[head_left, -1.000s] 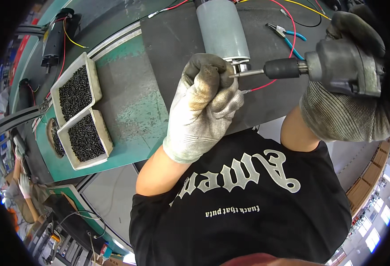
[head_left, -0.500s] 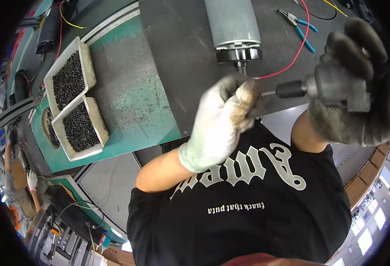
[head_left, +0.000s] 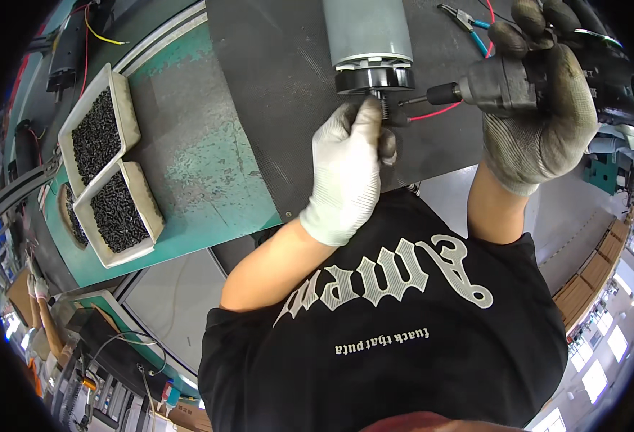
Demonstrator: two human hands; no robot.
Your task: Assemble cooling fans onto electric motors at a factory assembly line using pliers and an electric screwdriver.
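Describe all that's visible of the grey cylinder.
The grey cylinder looks like smooth painted metal. It lies on the dark mat, far end out of frame. Its near end carries a pale rim, a black collar and a narrow, dark, ridged shaft pointing down-frame. The left hand is at the shaft; contact unclear.

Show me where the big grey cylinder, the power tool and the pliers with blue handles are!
Grey cylinder [head_left: 369,30]: head view, on the middle of its smooth side.
Power tool [head_left: 502,83]: head view, on its dark front housing.
Pliers [head_left: 465,20]: head view, near the pivot.
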